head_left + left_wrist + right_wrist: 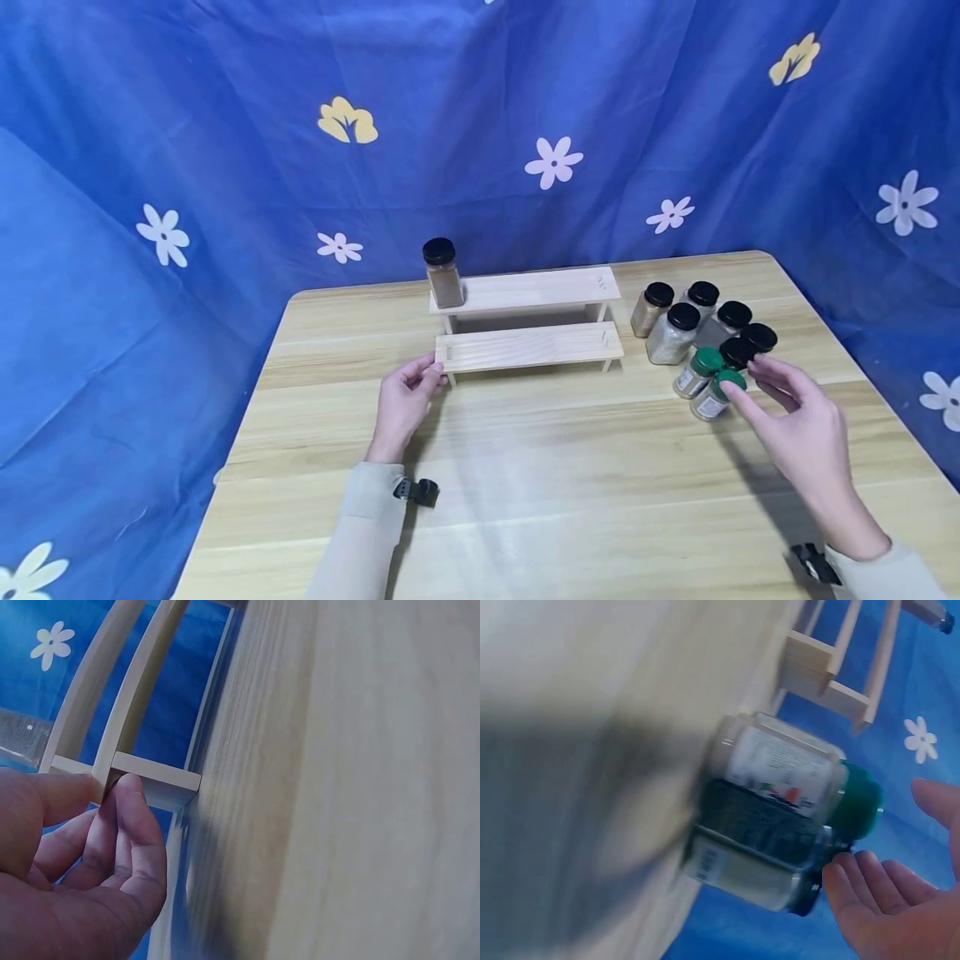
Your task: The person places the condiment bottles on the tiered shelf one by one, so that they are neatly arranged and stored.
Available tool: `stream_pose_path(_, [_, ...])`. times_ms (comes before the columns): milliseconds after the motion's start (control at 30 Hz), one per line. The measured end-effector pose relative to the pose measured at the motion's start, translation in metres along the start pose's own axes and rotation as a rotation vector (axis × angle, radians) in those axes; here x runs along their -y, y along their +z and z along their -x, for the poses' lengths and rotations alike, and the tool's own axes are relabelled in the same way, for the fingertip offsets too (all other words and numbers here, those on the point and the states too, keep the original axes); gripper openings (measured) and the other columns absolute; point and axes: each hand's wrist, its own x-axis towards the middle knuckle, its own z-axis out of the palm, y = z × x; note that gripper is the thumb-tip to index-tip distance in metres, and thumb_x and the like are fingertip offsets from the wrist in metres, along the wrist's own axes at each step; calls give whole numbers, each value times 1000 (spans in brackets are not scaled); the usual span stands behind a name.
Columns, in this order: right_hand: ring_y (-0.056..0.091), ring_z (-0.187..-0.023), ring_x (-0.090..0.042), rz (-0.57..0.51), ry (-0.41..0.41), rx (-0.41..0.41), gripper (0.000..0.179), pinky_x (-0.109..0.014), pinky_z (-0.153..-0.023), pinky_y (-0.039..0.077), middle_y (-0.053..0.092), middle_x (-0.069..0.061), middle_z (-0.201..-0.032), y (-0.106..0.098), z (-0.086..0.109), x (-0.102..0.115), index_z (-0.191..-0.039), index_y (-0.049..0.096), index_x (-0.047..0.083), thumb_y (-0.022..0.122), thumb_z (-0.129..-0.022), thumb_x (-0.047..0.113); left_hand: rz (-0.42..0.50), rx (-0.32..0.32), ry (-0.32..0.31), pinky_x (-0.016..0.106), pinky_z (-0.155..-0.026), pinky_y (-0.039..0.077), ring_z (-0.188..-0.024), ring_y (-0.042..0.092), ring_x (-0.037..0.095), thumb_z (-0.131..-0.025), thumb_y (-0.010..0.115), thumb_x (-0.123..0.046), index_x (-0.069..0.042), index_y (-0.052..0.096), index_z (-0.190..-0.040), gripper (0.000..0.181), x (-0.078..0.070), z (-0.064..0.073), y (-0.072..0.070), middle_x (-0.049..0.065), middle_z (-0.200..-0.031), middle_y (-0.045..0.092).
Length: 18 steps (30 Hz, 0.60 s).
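Observation:
A two-tier wooden rack [528,347] stands at the back middle of the table. My left hand [405,406] pinches the left end of its lower board, thumb on one face and fingers on the other, as the left wrist view shows [105,840]. On the upper board's left end stands a black-capped spice jar [444,279] with brown contents. My right hand [802,421] hovers with parted thumb and fingers by the jars at the right, close to a green-capped jar [710,403]. In the right wrist view, that hand [900,892] has nothing between thumb and fingers.
Several black-capped jars [672,336] cluster right of the rack, with another green-capped jar [697,371] at their front. A blue flowered cloth [465,125] hangs behind the wooden table [525,492].

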Motion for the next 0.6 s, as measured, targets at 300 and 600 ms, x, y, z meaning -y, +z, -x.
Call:
stream_pose_path(300, [56,-79,29,91,22,89,51,7,-67,50,78,-27,-107,11,4,-16,-121,70,-1,92,-82,24,-13,14,-31,19,-83,68,-92,76,15,-103,67,-12,-2,67,-137,35,0,1,-1,23,-120,74])
stream_pose_path(600, [52,-75,26,175,-13,142,49,9,-64,41,78,-29,-101,20,5,-24,-113,70,1,92,-82,30,9,9,-25,21,-85,68,-91,77,16,-103,67,-11,1,66,-137,36,-2,2,-2,26,-120,74])
